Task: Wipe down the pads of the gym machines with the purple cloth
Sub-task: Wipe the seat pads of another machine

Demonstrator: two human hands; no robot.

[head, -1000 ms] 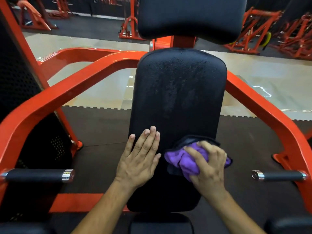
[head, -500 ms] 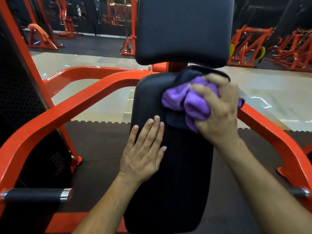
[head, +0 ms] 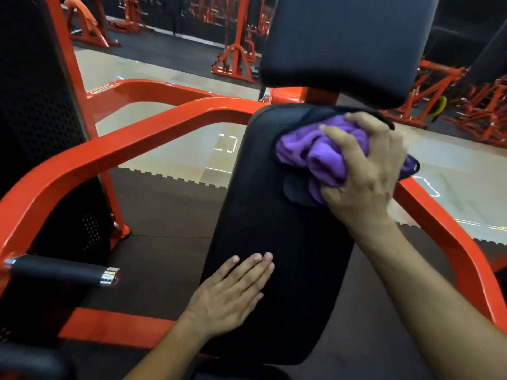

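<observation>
Upper pad (head: 348, 42) cut off by top edge of frame. Purple cloth (head: 318, 154) mostly covered by right hand (head: 365, 174); bunched folds hide its shape. Top right corner of back pad (head: 269, 242) hidden under cloth and hand. Both forearms run out at bottom edge. Left handle grip (head: 57, 270) blurred, its left end lost at frame edge. Right handle hidden behind right forearm. Background machines, upper right, dim and blurred.
</observation>
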